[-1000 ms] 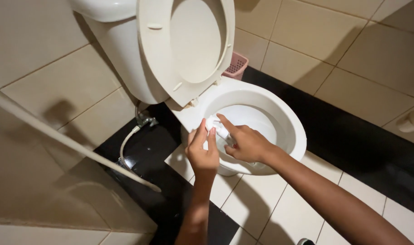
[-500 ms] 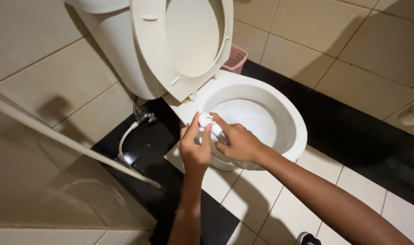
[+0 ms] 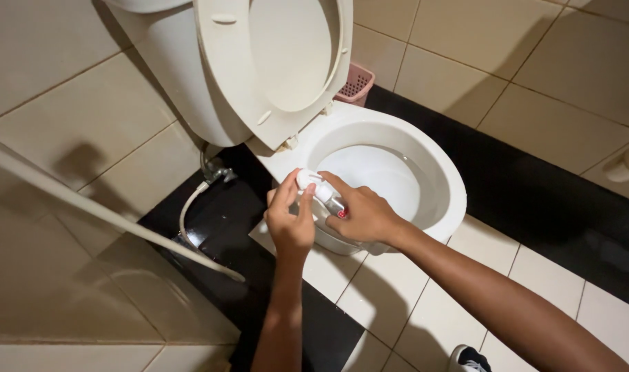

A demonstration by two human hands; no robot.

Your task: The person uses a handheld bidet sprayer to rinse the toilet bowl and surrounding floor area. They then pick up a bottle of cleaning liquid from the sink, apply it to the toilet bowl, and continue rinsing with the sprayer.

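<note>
1. Head view, risk: both hands grip one small white plastic bottle with a round cap [image 3: 320, 193] right over the near-left rim of the glossy white ceramic toilet bowl [image 3: 445, 186]. The left hand [image 3: 290, 220] pinches the cap and the right hand [image 3: 362, 215] wraps the body. A slip of the smooth plastic could, I judge, drop it into the bowl.
2. Head view, materials: the hinged cream plastic seat [image 3: 287, 62] stands raised. The glazed beige and black tile floor [image 3: 535, 172] looks slick, and a pink perforated basket [image 3: 356, 84] sits far behind.

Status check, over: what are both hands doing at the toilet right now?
Left hand on the cap end of a small white bottle. Right hand gripping its body. Held over the white toilet bowl's rim, seat up. Nothing blocking.
</note>
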